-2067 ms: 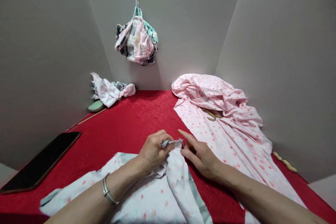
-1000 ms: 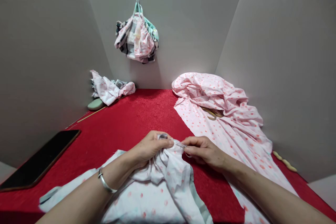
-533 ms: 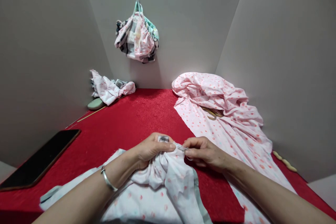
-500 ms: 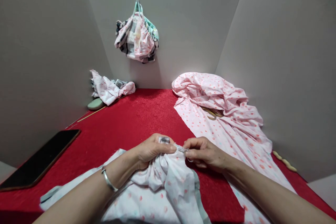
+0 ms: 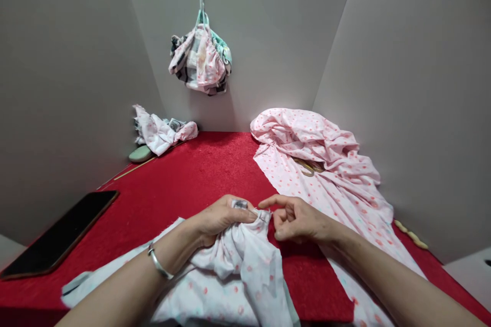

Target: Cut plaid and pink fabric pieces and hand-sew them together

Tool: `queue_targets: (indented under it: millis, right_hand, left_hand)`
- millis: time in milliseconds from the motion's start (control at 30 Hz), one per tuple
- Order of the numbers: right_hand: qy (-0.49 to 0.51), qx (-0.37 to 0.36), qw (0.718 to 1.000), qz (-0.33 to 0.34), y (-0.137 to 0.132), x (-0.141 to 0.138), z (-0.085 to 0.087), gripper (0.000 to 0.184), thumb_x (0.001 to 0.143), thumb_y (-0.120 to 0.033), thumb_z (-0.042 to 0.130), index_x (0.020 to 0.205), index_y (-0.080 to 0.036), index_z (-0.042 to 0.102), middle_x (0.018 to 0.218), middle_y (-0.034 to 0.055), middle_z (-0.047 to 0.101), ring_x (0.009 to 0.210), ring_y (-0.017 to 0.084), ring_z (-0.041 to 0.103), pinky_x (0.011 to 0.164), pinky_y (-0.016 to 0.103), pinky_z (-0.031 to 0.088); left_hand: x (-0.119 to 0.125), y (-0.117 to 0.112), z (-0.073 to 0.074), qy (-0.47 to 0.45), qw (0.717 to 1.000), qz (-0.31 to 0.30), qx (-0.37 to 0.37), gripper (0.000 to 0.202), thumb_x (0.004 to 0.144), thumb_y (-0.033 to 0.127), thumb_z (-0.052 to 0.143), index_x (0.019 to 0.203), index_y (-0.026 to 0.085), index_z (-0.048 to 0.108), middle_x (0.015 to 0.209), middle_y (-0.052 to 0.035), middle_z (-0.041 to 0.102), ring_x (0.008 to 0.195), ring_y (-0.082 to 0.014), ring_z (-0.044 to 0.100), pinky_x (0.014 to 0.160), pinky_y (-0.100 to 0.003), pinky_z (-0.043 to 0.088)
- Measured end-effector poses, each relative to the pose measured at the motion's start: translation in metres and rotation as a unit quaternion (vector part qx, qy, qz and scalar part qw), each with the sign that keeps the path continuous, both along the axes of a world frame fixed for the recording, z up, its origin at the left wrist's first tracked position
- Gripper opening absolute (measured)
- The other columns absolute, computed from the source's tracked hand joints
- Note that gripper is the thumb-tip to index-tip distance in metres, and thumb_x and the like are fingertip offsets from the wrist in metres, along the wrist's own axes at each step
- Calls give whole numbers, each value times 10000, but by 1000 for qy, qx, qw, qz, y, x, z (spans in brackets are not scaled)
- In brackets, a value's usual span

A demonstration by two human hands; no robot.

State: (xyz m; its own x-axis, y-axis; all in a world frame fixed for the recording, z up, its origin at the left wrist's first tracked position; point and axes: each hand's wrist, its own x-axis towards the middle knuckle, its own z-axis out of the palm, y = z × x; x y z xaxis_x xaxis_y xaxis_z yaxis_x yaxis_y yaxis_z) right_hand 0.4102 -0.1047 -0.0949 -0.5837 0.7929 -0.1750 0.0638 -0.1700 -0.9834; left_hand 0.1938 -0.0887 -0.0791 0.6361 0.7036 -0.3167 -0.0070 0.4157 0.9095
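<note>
My left hand [image 5: 224, 217] is closed on the gathered top edge of a white cloth with pink dots [image 5: 245, 255], thumb pressed on top. A small grey-and-white patch of fabric [image 5: 240, 204] shows between its thumb and fingers. The rest of the cloth drapes toward me over the front of the table. Just right of the gathered edge is my right hand [image 5: 297, 219], its index finger stretched out to the cloth's corner. Its thumb stands apart from that finger, and the other fingers are curled. I see nothing held in it. A thin line, perhaps a pin or needle, shows at the cloth's edge.
Pink dotted fabric [image 5: 330, 138] lies bunched at the right with scissors [image 5: 305, 166] partly under it. A black phone [image 5: 61, 230] rests at the left on the red table [image 5: 215, 168]. Fabric scraps [image 5: 161, 133] lie back left. A fabric bundle [image 5: 203, 59] hangs against the grey panel.
My right hand has let go of the cloth's edge, and its index finger has stretched out. The cloth's right corner is now uncovered. My left hand keeps its hold. The view has tilted up slightly.
</note>
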Motion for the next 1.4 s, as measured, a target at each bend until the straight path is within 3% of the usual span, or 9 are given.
queue_targets:
  millis: [100, 200, 533, 600, 667, 767, 833, 1133, 1400]
  right_hand:
    - [-70, 168, 971, -153, 3, 2, -1, 356, 717, -300, 682, 1024, -154, 577, 647, -37, 546, 491, 73, 454, 448, 201, 361]
    - [-164, 406, 856, -274, 1, -3, -1, 158, 815, -268, 592, 925, -158, 622, 812, 42, 587, 691, 138, 540, 585, 260, 427]
    - [-264, 719, 631, -124, -22, -29, -10, 208, 896, -117, 426, 717, -171, 516, 613, 28, 513, 573, 148, 442, 519, 271, 352]
    - [-226, 716, 646, -137, -26, -30, -8, 188, 895, -125, 432, 733, -176, 514, 618, 30, 530, 580, 147, 458, 529, 272, 367]
    - [-163, 627, 743, -168, -28, -29, -4, 153, 909, -168, 426, 793, -175, 525, 676, 43, 579, 614, 142, 519, 555, 264, 416]
    - [-52, 317, 931, -172, -24, -25, 2, 192, 940, -325, 392, 840, -193, 490, 621, 2, 595, 462, 108, 529, 427, 218, 413]
    - [40, 126, 981, -143, -17, -20, 5, 235, 916, -427, 428, 821, -211, 434, 574, -35, 592, 331, 81, 465, 309, 174, 326]
    - [197, -82, 964, -156, -2, 5, 18, 343, 755, -422, 689, 742, -212, 418, 470, -112, 402, 302, 4, 248, 280, 79, 167]
    - [222, 17, 910, -349, 12, 18, 20, 316, 663, -397, 763, 734, -179, 546, 403, -135, 231, 350, 17, 123, 279, 86, 144]
  left_hand:
    - [0, 0, 1, 11, 1000, 9, 0, 174, 587, 218, 729, 691, 103, 650, 583, -3, 605, 510, -95, 525, 529, -209, 371]
    - [5, -1, -1, 24, 999, 41, 18, 196, 593, 254, 723, 688, 105, 640, 592, -12, 606, 516, -103, 523, 534, -218, 370]
    - [26, -5, -24, 105, 978, 86, 159, 235, 610, 349, 665, 605, 142, 553, 505, 55, 437, 479, -69, 348, 476, -212, 236]
    - [27, -4, -25, 134, 972, 102, 164, 218, 613, 339, 644, 589, 151, 536, 488, 61, 416, 464, -69, 338, 466, -216, 226]
    - [25, -4, -23, 130, 975, 95, 155, 205, 628, 323, 623, 576, 159, 512, 475, 71, 387, 444, -63, 315, 457, -219, 214]
    - [21, -5, -16, 81, 988, 39, 127, 177, 649, 302, 603, 600, 150, 527, 495, 61, 421, 443, -63, 338, 463, -222, 234]
    - [18, -5, -12, 75, 991, 26, 109, 174, 646, 305, 606, 619, 142, 551, 509, 47, 462, 447, -71, 375, 468, -224, 256]
    - [16, -2, -13, 76, 994, 31, 74, 200, 641, 317, 641, 659, 121, 604, 518, 30, 508, 432, -73, 415, 465, -222, 283]
    - [14, -2, -13, 69, 995, 45, 61, 180, 628, 296, 648, 645, 119, 623, 540, 6, 545, 446, -90, 466, 481, -231, 334]
